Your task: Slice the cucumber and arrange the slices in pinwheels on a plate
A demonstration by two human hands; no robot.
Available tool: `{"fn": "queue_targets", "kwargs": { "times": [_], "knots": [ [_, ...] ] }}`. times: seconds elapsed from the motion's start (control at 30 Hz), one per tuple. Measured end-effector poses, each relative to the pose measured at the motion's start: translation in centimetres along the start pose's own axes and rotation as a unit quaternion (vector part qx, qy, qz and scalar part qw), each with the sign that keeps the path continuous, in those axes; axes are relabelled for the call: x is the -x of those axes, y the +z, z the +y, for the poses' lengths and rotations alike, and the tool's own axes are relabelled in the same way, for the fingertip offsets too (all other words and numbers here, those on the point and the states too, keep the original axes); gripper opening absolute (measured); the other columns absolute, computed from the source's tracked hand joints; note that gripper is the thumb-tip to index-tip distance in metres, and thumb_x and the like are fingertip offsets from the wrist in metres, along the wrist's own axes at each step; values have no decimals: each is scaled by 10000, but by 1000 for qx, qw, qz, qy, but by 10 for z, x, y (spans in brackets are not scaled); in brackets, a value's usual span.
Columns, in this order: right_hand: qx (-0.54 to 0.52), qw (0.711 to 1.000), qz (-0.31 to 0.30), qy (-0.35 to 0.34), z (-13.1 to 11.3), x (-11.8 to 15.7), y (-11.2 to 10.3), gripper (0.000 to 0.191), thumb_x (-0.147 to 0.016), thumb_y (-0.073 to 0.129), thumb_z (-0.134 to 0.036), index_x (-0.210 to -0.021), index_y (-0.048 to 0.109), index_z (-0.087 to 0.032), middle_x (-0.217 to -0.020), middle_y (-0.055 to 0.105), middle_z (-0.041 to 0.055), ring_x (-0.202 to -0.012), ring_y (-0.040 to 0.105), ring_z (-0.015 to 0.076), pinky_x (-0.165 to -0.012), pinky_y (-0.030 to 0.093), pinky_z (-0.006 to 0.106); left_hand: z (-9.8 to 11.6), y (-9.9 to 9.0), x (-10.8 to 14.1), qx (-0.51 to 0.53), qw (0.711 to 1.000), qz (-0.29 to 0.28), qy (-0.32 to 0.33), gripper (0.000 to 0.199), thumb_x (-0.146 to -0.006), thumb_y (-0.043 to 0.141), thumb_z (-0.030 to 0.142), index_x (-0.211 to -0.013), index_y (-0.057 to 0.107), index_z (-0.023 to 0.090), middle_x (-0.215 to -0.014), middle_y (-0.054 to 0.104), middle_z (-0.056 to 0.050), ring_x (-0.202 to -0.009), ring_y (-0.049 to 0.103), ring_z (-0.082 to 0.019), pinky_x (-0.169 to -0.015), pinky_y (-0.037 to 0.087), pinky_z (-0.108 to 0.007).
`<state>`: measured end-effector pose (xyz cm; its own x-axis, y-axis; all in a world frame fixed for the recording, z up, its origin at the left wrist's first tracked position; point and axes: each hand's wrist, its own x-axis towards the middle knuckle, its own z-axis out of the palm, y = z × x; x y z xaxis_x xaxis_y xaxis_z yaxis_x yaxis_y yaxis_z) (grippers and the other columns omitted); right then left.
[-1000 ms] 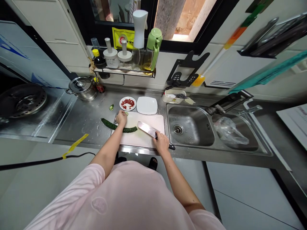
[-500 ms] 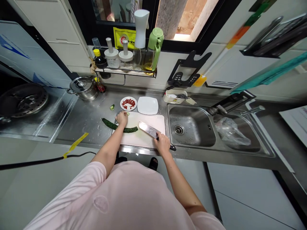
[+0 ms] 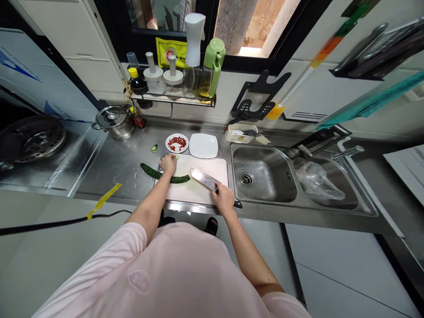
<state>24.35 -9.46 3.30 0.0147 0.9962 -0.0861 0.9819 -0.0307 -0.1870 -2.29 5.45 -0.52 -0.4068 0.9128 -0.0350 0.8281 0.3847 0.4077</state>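
Note:
My right hand (image 3: 224, 198) is wrapped round the handle of a cleaver (image 3: 204, 179), its blade low over the right half of the white cutting board (image 3: 212, 168). A long dark green cucumber (image 3: 180, 179) lies across the board's left edge, passing under my left wrist. My left hand (image 3: 168, 164) is at the board's upper left corner, fingers pressed together beside a small pale green slice (image 3: 176, 157); what they hold is too small to make out. Behind the board are a plate of chopped red pieces (image 3: 177, 143) and a white square plate (image 3: 203, 145).
Cucumber bits (image 3: 154, 148) lie on the steel counter left of the plates. A lidded pot (image 3: 115, 123) stands at the back left. On the right is a sink (image 3: 265, 176), with a plastic bag (image 3: 318, 180) in the second basin. A shelf of bottles (image 3: 175, 100) hangs behind.

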Motion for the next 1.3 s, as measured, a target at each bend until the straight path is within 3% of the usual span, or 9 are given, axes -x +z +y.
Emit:
{"fn": "queue_targets", "kwargs": {
  "times": [0.43, 0.8, 0.97, 1.13, 1.3],
  "knots": [
    [-21, 1000, 5, 7, 1, 1, 2, 414, -829, 512, -262, -1238, 533, -201, -1020, 647, 69, -944, 546, 201, -807, 334, 273, 3, -14, 5, 10, 1000, 3, 9, 192, -822, 546, 362, -932, 680, 279, -1039, 667, -60, -1009, 557, -246, -878, 332, -391],
    [-65, 998, -7, 12, -5, -3, 0, 442, -808, 515, -253, -1246, 547, -200, -1049, 656, 68, -976, 562, 202, -827, 358, 269, -3, -30, 60, 70, 992, -1, 104, 257, -816, 579, 409, -1004, 675, 262, -989, 663, -49, -981, 584, -223, -856, 385, -338],
    [-142, 989, -16, 35, -7, -3, 0, 336, -807, 499, -287, -1122, 608, -251, -973, 673, 21, -876, 591, 184, -729, 378, 249, -12, -32, 88, 65, 982, 9, 178, 270, -849, 541, 463, -928, 699, 258, -959, 673, -50, -963, 583, -211, -885, 358, -351],
    [-204, 976, -32, 74, -12, -6, 1, 310, -822, 486, -379, -1075, 630, -272, -796, 663, -7, -772, 604, 177, -669, 379, 240, -22, -30, 100, 55, 969, -10, 241, 255, -848, 552, 452, -920, 702, 258, -973, 671, -56, -971, 574, -211, -919, 331, -364],
    [-226, 970, -50, 77, -20, -13, 1, 339, -838, 472, -392, -1100, 633, -251, -804, 670, 3, -760, 607, 166, -667, 390, 229, -23, -27, 103, 50, 964, -25, 259, 240, -853, 553, 428, -928, 700, 254, -978, 669, -60, -974, 569, -215, -905, 338, -366]
  ]
}}
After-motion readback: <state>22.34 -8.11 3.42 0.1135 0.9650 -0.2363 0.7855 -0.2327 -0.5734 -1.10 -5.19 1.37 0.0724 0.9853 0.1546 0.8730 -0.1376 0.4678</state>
